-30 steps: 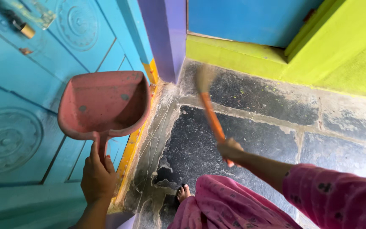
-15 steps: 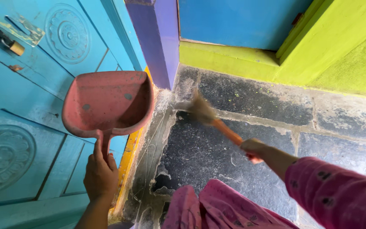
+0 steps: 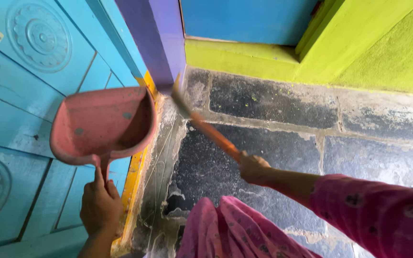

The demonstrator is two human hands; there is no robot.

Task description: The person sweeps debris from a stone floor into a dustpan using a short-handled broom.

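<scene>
The left hand [image 3: 100, 206] rises from the lower left of the frame, fingers wrapped tight around the short handle of a pink dustpan [image 3: 102, 125], thumb laid up along the handle. The pan is held upright above the hand, its open scoop facing the camera, in front of the turquoise door [image 3: 20, 95] that fills the left side.

The right hand [image 3: 253, 168] sits just right of centre, its arm coming in from the lower right in a pink patterned sleeve [image 3: 383, 215]. It is clenched on the orange handle of a small broom [image 3: 206, 129]. The broom slants up and to the left from the hand; its pale bristle end is blurred and lies at the foot of the purple door post [image 3: 161, 43], where the stone floor [image 3: 273, 100] meets the yellow sill strip [image 3: 135, 172].

The two hands are well apart, the dustpan left of the broom, with the pan's right rim near the broom's bristle end. Pink cloth [image 3: 235, 234] hangs at the bottom centre, between the arms. A lime-green wall [image 3: 383, 48] runs along the upper right.
</scene>
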